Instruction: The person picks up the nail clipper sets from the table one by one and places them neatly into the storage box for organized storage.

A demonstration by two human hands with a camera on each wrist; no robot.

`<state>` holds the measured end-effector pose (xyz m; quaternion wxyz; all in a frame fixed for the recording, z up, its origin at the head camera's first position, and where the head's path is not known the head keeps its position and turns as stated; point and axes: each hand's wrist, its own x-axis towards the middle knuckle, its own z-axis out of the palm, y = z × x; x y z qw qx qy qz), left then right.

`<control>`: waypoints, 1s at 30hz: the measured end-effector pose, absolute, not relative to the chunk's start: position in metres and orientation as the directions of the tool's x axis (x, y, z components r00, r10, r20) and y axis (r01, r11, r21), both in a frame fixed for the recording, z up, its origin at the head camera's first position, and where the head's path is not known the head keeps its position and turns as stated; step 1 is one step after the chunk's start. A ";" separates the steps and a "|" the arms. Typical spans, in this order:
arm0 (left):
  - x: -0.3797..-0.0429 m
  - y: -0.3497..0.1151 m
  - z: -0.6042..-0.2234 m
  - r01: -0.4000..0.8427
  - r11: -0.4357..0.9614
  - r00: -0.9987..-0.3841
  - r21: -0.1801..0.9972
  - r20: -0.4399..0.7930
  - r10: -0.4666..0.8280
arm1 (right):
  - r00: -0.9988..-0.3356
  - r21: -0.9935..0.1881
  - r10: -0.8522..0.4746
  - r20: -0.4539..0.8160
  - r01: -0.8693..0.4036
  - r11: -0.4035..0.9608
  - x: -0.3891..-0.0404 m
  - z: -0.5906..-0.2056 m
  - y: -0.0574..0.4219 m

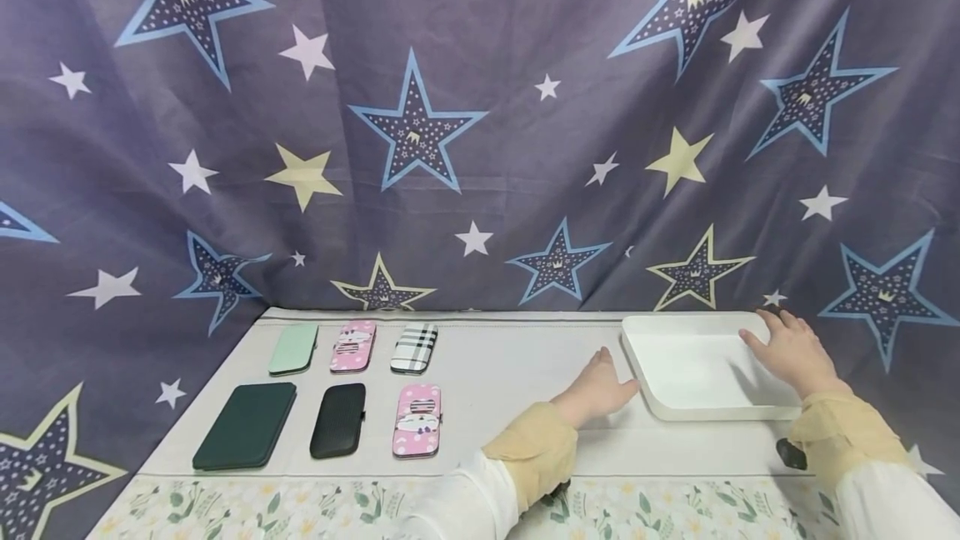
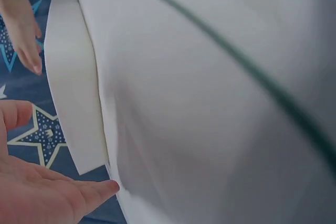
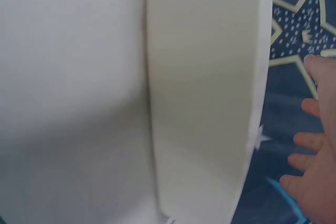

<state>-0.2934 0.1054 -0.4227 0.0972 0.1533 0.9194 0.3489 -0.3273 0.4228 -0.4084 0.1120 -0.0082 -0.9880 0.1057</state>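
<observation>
Your left hand (image 1: 597, 390), fingers straight, and right hand (image 1: 795, 354), fingers spread, held nothing, seemingly placed to bracket the tray (image 1: 697, 365) on the table's (image 1: 525, 357) right; the cases (image 1: 337, 421) lay apart leftward, probably for separate handling.

Looks like smooth, matt plastic on the white tray (image 1: 697, 365) just right of the left hand (image 1: 597, 392); finely grained and matt on the black case (image 1: 339, 421) to its left; crinkled, clothlike on the tan wrap (image 1: 534, 447) at its wrist; creased cloth on the curtain (image 1: 495, 40) beyond.
</observation>
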 end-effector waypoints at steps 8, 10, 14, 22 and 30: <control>-0.284 0.124 -0.422 -0.001 0.517 -0.947 0.856 -0.167 0.275 | -0.982 -0.265 0.170 0.079 0.144 0.954 -0.316 -0.417 0.440; -0.282 0.128 -0.422 -0.059 0.449 -0.949 0.892 -0.190 0.253 | -0.980 -0.264 0.187 0.063 0.164 0.950 -0.313 -0.419 0.443; -0.278 0.133 -0.424 -0.151 0.286 -0.948 0.946 -0.221 0.231 | -0.970 -0.275 0.241 0.028 0.224 0.935 -0.311 -0.423 0.444; -0.275 0.142 -0.428 -0.196 0.002 -0.946 0.981 -0.190 0.261 | -0.926 -0.338 0.378 0.025 0.348 0.874 -0.319 -0.431 0.441; -0.269 0.146 -0.429 -0.254 -0.007 -0.927 0.967 -0.241 0.287 | -0.916 -0.326 0.398 0.044 0.363 0.873 -0.316 -0.431 0.444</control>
